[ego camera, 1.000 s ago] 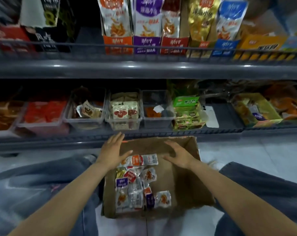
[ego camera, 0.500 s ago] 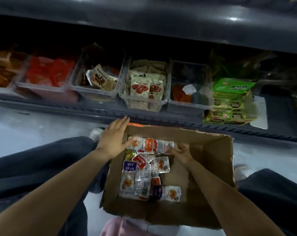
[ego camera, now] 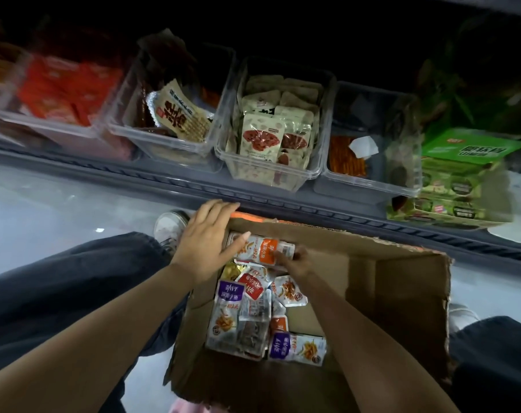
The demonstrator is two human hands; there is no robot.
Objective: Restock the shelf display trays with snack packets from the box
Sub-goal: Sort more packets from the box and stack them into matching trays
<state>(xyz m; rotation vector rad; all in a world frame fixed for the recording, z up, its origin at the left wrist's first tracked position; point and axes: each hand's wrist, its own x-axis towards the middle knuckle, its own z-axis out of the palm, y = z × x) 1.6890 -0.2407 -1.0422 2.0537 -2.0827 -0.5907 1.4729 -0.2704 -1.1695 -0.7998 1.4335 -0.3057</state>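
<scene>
Fingers (ego camera: 283,259) of my right hand (ego camera: 299,260) curl onto the right end of an orange-and-white foil snack packet (ego camera: 260,248); it reads as a pinch. The packet lies flat on top of the pile at the far end of the brown cardboard box (ego camera: 402,281), with its long axis left-right, across my reach. My left hand (ego camera: 207,238) is flat with straight fingers on the box's far-left corner, thumb tip touching the packet's left end, gripping nothing. So the packet sits between both hands. Past the box rim, on the grey shelf (ego camera: 163,177), the nearly bare clear plastic tray (ego camera: 369,183) is ahead-right, on the right hand's side. I'd guess a lift up and forward.
</scene>
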